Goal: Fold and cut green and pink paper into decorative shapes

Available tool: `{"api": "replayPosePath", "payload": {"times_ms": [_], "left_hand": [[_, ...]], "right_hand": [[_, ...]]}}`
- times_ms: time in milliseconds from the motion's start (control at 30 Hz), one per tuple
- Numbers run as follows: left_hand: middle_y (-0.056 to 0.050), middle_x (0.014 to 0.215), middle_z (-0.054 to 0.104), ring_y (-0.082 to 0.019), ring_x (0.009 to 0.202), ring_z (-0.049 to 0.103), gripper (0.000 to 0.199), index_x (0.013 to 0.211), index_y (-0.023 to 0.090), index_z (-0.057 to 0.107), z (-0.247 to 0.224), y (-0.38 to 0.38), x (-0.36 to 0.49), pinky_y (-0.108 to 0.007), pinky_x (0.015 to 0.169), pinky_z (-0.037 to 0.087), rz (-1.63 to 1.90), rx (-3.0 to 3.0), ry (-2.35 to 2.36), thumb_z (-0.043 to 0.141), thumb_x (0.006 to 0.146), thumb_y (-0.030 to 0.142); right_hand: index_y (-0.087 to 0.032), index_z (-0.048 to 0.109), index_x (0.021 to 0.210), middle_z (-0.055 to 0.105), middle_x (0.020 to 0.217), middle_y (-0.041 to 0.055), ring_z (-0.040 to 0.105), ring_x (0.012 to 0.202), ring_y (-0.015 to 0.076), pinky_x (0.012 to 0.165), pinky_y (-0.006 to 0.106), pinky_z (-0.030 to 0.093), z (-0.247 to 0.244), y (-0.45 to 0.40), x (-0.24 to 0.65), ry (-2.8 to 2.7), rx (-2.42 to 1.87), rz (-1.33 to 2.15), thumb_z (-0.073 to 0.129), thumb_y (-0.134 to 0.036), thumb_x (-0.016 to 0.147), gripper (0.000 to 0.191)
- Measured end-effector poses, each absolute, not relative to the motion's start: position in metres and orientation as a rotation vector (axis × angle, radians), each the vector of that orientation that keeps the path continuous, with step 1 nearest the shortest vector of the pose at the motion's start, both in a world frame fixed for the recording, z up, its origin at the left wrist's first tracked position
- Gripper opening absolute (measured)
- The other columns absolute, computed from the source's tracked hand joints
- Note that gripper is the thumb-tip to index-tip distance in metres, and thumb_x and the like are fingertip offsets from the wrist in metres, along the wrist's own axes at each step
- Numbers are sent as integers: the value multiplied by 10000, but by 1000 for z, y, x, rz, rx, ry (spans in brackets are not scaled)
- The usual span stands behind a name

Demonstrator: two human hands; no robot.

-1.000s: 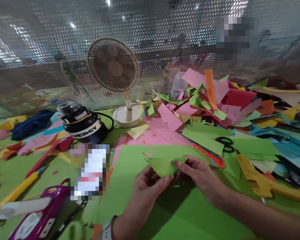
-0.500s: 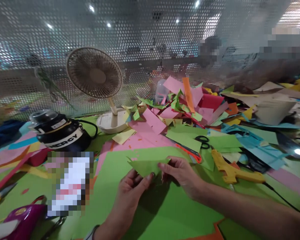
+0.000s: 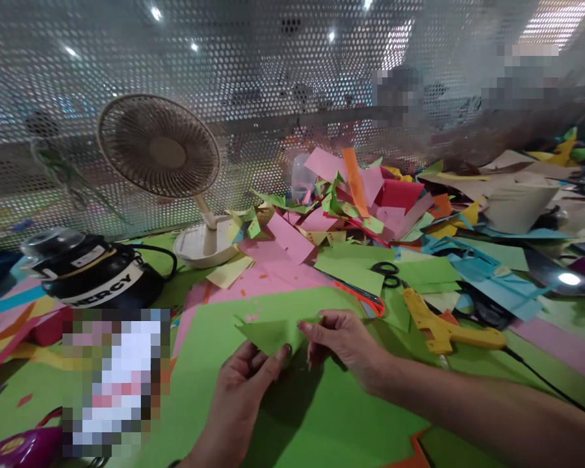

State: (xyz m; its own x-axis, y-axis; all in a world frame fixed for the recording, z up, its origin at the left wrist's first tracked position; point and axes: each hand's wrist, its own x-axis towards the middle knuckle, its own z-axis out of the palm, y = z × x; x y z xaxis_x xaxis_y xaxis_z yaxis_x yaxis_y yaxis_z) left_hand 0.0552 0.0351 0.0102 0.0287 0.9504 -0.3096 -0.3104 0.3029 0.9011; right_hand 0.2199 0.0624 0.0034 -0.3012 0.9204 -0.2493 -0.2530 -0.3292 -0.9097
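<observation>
A small folded piece of green paper (image 3: pixel 269 335) is held up between both hands at the centre. My left hand (image 3: pixel 247 383) pinches its lower edge between thumb and fingers. At its right end, my right hand (image 3: pixel 346 341) grips the paper with thumb and index finger; its lower fingers are partly hidden. Beneath both hands lies a large green sheet (image 3: pixel 214 364) with my hands' shadow on it. Black-handled scissors (image 3: pixel 385 274) and a red-orange cutter (image 3: pixel 373 304) rest beyond my right hand.
A white fan (image 3: pixel 168 153) and a black pot-like container (image 3: pixel 102 276) stand at back left. A yellow glue gun (image 3: pixel 448 328) with its cord lies right, near a heap of paper scraps (image 3: pixel 292 237). A white cup (image 3: pixel 519 205) stands back right. A blurred-out item lies left.
The view has shifted, so most objects appear further left. Both hands keep hold of the green paper, whose tilt has changed slightly.
</observation>
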Motion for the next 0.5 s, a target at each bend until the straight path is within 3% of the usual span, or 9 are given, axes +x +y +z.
{"api": "replayPosePath", "payload": {"times_ms": [67,300,400,500], "left_hand": [[38,557,617,-87,531,542,320,777,163,698,10,34,56,-164,547,463,1136,721,1135,897,569,302],[75,520,558,-55,489,487,320,815,166,665,7,33,55,-130,512,425,1165,744,1116,882,602,265],[59,568,608,-59,499,510,344,925,169,670,6,35,54,-133,511,432,1142,775,1066,857,650,259],[-7,772,717,-93,617,601,401,1038,182,651,7,35,53,-168,595,486,1114,793,1003,832,684,228]], "right_hand": [[-154,628,537,647,490,2,584,438,93,488,214,438,5,62,220,-1000,-1047,1757,746,-580,682,465],[-147,631,610,647,510,41,612,457,141,491,258,479,7,62,224,-848,-1058,1822,462,-738,797,643],[-172,589,665,624,525,-9,566,445,106,436,210,415,11,60,225,-1048,-1114,1737,597,-668,771,508],[-190,539,643,532,467,-67,459,386,70,370,191,316,17,61,223,-1224,-1208,1648,757,-585,663,452]]}}
